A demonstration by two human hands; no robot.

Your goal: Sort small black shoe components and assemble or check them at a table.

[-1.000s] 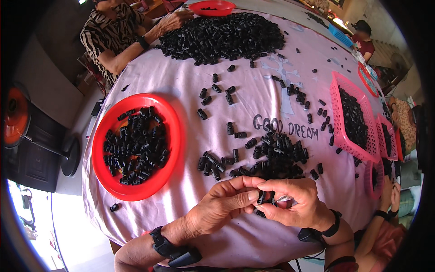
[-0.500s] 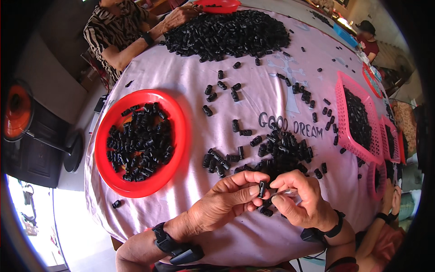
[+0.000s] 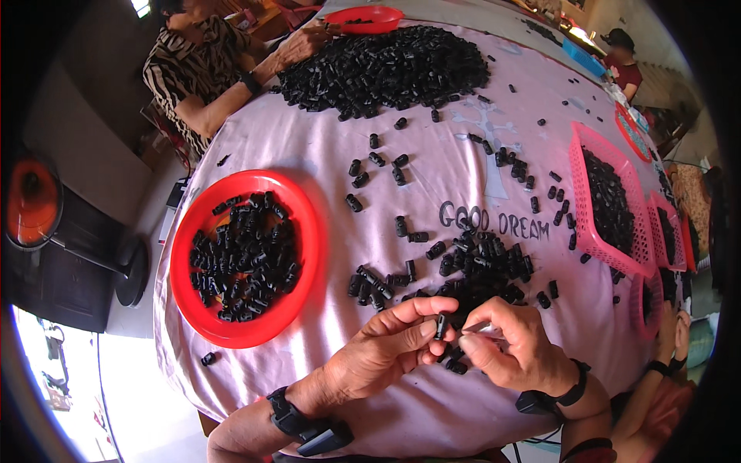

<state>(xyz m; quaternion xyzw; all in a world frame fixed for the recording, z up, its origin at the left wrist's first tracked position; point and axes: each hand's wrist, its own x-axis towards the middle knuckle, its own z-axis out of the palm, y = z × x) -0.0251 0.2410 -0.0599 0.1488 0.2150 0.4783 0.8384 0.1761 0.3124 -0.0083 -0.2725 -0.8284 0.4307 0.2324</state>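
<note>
A small black piece (image 3: 441, 326) is held between thumb and forefinger of the left hand (image 3: 378, 343) – a narrow grip – above the cloth-covered tabletop (image 3: 432, 420). Just beside it, the right hand (image 3: 515, 347) pinches narrowly at a shiny thing (image 3: 492, 330), too small to identify. Beyond lies a black heap (image 3: 486, 262); a red basin (image 3: 181, 266) of similar pieces stands left – a pink basket (image 3: 577, 193), right.
</note>
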